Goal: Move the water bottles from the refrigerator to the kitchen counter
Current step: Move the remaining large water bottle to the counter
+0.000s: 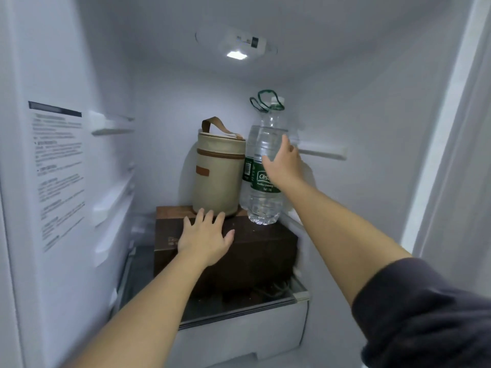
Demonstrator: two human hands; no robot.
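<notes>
Right hand (pixel 282 166): spread against the front water bottle (pixel 264 205). Thumb lies across the green label, index finger points straight up the bottle's right side. Visible digits are straight, not clenched; the other fingers are hidden behind the hand. Contact made, grasp not yet closed by the look of it.

Left hand (pixel 206 235): released, palm down, fingers splayed flat on top of the dark brown box (pixel 265 251), fingertips just short of the beige cylindrical bag (pixel 218 176). Holds nothing.

Both bottles stand upright on the box at its right rear, inside the refrigerator. The rear water bottle (pixel 249 144) is directly behind and slightly left of the front one, touching or nearly so, and sits just beside the bag. Each has a green carry loop at the neck. The box rests on a glass shelf (pixel 239 308). Interior light (pixel 236 55) is on overhead, and an instruction sticker (pixel 58 168) is on the left wall. No counter is in view.

Step in hand, judged: grasp the front bottle. To do it well, wrap the fingers fully around the waist at label height, since a big full bottle is heavy and probably slick with cold. Lift straight up before pulling out, so the base clears the box edge and does not nudge the rear bottle over. The left hand could brace the box or go for the rear bottle's loop.
</notes>
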